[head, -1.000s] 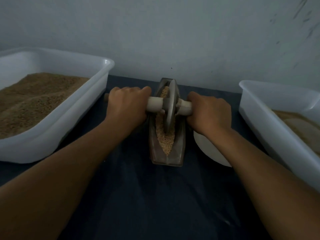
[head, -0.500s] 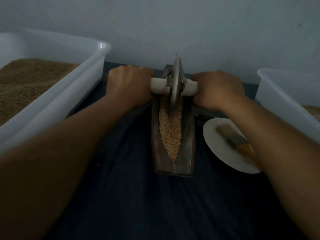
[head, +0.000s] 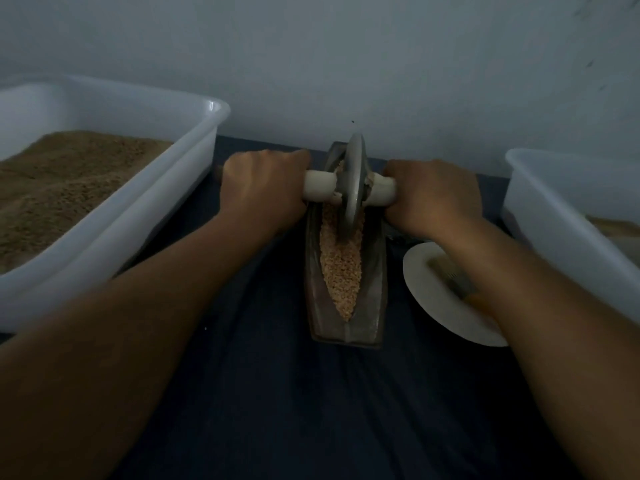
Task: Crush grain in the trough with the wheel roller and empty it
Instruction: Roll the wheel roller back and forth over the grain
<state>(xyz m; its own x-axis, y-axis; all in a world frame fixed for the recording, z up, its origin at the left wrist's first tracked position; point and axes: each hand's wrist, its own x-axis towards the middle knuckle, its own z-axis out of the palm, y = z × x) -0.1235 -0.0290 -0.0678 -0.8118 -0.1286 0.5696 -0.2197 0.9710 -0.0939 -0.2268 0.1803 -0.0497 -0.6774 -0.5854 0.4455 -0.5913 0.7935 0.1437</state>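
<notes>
A narrow boat-shaped metal trough (head: 372, 306) lies lengthwise on the dark cloth, with tan grain (head: 341, 268) heaped along its groove. The wheel roller (head: 353, 181), a grey disc on a pale cross handle, stands upright in the far half of the trough. My left hand (head: 265, 188) grips the left end of the handle. My right hand (head: 433, 195) grips the right end. Both fists hide the handle tips.
A large white tub (head: 145, 216) of brown grain stands at the left. A second white tub (head: 554, 223) is at the right edge. A white plate (head: 436, 306) with a brush (head: 450, 275) on it lies under my right forearm. A wall is close behind.
The wheel rolled from the trough's middle to its far end and has since come back slightly towards me. Both hands kept their grip. The view shifted down and closer.
</notes>
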